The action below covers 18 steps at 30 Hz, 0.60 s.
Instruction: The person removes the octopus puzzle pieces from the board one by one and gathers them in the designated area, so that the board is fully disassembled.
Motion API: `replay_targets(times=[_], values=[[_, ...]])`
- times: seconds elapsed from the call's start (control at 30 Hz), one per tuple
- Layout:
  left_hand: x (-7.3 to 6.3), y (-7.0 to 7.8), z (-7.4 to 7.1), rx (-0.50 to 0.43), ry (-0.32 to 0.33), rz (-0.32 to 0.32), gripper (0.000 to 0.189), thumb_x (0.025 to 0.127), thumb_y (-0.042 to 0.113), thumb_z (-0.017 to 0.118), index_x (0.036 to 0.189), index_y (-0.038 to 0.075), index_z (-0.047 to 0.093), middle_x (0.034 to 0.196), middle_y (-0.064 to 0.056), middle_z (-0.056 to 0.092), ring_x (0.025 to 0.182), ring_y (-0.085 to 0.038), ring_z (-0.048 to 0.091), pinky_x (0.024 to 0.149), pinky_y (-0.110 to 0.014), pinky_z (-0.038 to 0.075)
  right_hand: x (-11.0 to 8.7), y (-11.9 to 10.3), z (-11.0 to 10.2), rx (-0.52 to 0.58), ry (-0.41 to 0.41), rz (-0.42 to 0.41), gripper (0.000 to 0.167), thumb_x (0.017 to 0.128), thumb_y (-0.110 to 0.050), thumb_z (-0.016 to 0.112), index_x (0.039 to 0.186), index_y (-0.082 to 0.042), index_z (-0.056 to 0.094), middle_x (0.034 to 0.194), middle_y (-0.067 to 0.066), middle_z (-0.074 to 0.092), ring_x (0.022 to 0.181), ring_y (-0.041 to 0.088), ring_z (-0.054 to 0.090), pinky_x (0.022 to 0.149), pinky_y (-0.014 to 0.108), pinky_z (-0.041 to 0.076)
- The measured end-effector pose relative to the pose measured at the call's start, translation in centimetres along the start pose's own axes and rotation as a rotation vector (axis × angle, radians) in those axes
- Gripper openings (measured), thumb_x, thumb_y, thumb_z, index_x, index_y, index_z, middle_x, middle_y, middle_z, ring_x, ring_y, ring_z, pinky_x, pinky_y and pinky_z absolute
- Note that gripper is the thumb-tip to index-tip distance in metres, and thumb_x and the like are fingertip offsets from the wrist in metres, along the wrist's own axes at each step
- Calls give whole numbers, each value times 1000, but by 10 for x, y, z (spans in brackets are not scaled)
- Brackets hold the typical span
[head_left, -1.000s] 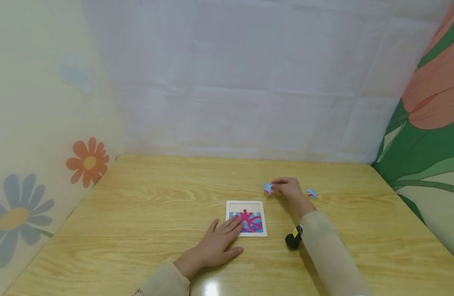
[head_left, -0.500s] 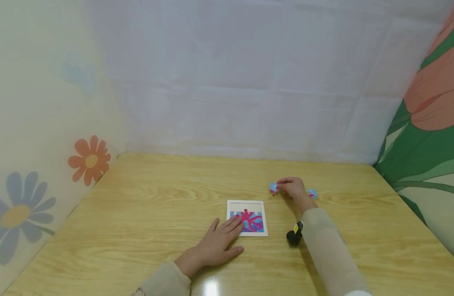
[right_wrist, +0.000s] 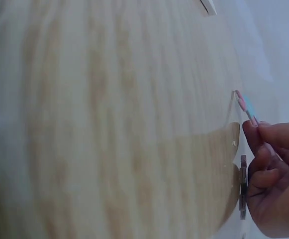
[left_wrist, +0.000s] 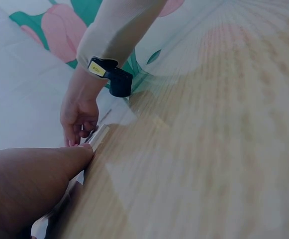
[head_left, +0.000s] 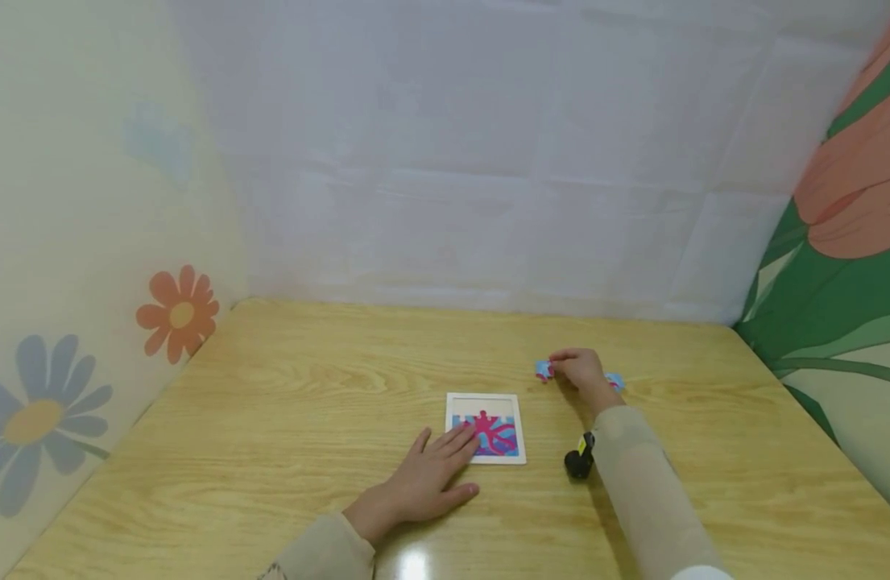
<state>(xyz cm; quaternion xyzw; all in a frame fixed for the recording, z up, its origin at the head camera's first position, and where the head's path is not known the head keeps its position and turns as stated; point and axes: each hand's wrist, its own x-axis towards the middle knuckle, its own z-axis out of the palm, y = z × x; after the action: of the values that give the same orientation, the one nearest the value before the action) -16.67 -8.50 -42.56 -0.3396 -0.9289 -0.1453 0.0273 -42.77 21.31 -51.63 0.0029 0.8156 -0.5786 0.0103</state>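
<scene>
In the head view a white-framed puzzle (head_left: 498, 435) shows a pink octopus-like figure on blue and purple, with a bare pale strip along its far side. My left hand (head_left: 426, 482) lies over its left part, fingers straight. Behind and to the right of the frame, my right hand (head_left: 581, 370) pinches a blue and pink puzzle piece (head_left: 543, 370) between thumb and finger. That piece (right_wrist: 248, 107) stands tilted at the fingertips in the right wrist view. A second puzzle piece (head_left: 614, 380) lies just right of the right hand, partly hidden by the wrist.
All of this is on a light wooden table (head_left: 307, 403). A white cloth (head_left: 452, 161) hangs behind its far edge, and walls with painted flowers stand on both sides. A black wrist camera (head_left: 579, 459) is strapped at the right sleeve.
My right hand has shifted slightly to the right with the pinched puzzle piece, closer to the second piece. The left hand stays on the puzzle.
</scene>
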Motion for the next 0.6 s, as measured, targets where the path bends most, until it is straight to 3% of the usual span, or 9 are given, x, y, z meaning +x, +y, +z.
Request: replay_targets(times=[0.07, 0.13, 0.33, 0.5, 0.6], values=[[0, 0, 0, 1, 3, 4, 60, 88, 44, 40, 134, 6, 31, 139, -7, 22, 127, -22, 14, 96, -54, 8, 7, 7, 0, -29, 15, 8, 11, 71, -9, 68, 82, -9, 69, 73, 5, 64, 60, 14, 55, 49, 29, 42], [0, 0, 0, 2, 3, 7, 60, 88, 43, 40, 134, 6, 31, 139, -7, 22, 127, -22, 14, 96, -54, 8, 13, 16, 0, -17, 19, -38, 9, 69, -7, 68, 78, -8, 69, 70, 4, 63, 58, 13, 55, 47, 26, 41], [0, 1, -1, -6, 7, 11, 59, 88, 42, 41, 133, 5, 32, 139, -8, 23, 127, -22, 16, 95, -54, 9, 28, 32, -1, -14, -16, -54, 14, 71, -8, 68, 83, -1, 68, 74, 9, 63, 62, 16, 56, 51, 28, 43], [0, 1, -1, -6, 15, 18, 59, 87, 41, 42, 133, 5, 33, 138, -9, 24, 126, -24, 17, 95, -55, 10, 51, 56, -1, -33, -5, -55, 11, 67, -11, 72, 77, -9, 69, 68, 4, 63, 57, 13, 55, 45, 25, 41], [0, 1, -2, -7, 7, 12, 60, 87, 42, 42, 133, 5, 31, 139, -9, 23, 127, -23, 16, 95, -54, 9, 50, 54, -1, -36, 6, -36, 11, 65, -11, 73, 76, -9, 69, 68, 3, 63, 56, 12, 55, 44, 24, 40]])
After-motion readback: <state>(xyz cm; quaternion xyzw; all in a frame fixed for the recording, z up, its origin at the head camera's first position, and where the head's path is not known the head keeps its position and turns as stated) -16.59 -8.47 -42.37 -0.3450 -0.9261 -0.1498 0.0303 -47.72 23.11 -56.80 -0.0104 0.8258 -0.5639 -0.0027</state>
